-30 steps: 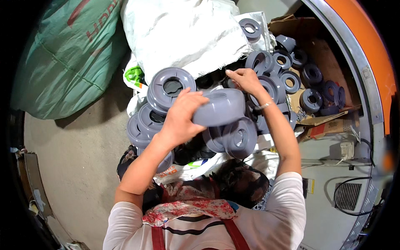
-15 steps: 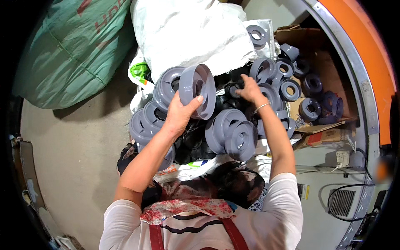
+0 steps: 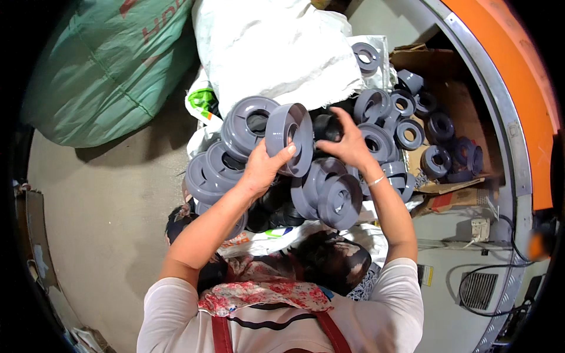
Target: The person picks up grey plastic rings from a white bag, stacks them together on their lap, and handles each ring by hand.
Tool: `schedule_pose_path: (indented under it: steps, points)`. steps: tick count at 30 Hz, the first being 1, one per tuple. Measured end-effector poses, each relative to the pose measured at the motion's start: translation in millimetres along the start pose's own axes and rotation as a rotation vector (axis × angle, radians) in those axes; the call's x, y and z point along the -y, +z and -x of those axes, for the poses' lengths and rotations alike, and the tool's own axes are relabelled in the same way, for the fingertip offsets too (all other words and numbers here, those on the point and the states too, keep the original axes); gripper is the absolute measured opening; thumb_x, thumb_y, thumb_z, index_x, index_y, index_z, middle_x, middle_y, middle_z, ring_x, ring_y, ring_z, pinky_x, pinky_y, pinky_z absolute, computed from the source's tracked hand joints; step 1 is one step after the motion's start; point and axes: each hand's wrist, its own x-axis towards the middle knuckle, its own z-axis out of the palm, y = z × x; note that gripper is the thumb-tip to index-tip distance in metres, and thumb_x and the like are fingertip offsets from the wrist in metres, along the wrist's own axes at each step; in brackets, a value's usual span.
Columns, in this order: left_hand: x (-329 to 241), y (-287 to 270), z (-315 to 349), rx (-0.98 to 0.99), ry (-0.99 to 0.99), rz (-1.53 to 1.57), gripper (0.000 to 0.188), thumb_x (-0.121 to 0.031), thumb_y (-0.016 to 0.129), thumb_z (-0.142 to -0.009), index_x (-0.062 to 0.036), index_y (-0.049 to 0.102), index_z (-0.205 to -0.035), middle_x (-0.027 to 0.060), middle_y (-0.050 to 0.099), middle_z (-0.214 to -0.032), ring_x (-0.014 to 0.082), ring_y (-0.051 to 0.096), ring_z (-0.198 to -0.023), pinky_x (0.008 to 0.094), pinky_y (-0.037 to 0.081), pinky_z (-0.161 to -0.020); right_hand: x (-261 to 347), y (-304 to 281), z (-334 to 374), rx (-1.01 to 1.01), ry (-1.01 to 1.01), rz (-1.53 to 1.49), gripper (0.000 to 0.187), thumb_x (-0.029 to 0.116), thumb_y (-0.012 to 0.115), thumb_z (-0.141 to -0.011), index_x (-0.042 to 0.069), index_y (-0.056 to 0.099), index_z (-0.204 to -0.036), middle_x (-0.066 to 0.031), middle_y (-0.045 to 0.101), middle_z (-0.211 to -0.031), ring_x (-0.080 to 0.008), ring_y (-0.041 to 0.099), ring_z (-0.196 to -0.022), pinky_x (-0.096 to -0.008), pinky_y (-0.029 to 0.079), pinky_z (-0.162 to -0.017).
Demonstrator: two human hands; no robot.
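Note:
My left hand (image 3: pixel 263 166) is closed on the wall of a grey plastic ring-shaped part (image 3: pixel 303 144), held tilted with its hollow side showing. Just right of it, my right hand (image 3: pixel 353 146) has thumb and fingers around a small round black part (image 3: pixel 327 127). Beneath both hands lies a heap of grey ringed parts, among them a stack (image 3: pixel 250 120) on the left and a flanged part (image 3: pixel 339 201) at the front. More black parts (image 3: pixel 286 213) show in the gaps, partly hidden by the grey ones.
A large white sack (image 3: pixel 273 50) lies behind the heap, and a bulging green sack (image 3: pixel 109 76) stands at the far left. On the right, an open cardboard box (image 3: pixel 465 97) holds several grey rings. A machine with an orange edge (image 3: pixel 512 76) curves around that side.
My right hand has drawn back from the heap toward the left hand, bringing a black part up. The grey part has shifted slightly right and turned a little.

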Motion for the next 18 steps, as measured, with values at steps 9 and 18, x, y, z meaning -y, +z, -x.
schedule_pose_path:
  steps: [9, 18]
  points:
    - [-15, -2, 10, 0.203, -0.242, 0.115, 0.045, -0.019, 0.061, -0.083, -0.0002, 0.041, -0.120, 0.0084, 0.054, -0.110, 0.0180, 0.055, -0.099, 0.0367, 0.046, -0.086, 76, -12, 30, 0.342, -0.516, 0.465, 0.077, 0.005, 0.075, -0.048, 0.010, 0.043, -0.119, -0.0161, 0.043, -0.110, -0.0355, 0.044, -0.101, -0.0399, 0.046, -0.084]
    - [-15, -3, 17, 0.253, -0.210, 0.161, 0.045, -0.020, 0.060, -0.083, 0.0001, 0.043, -0.119, 0.0088, 0.054, -0.110, 0.0184, 0.055, -0.099, 0.0373, 0.046, -0.087, 79, -14, 36, 0.325, -0.651, 0.496, 0.076, 0.003, 0.074, -0.050, 0.011, 0.042, -0.119, -0.0163, 0.041, -0.112, -0.0369, 0.042, -0.102, -0.0399, 0.046, -0.085]
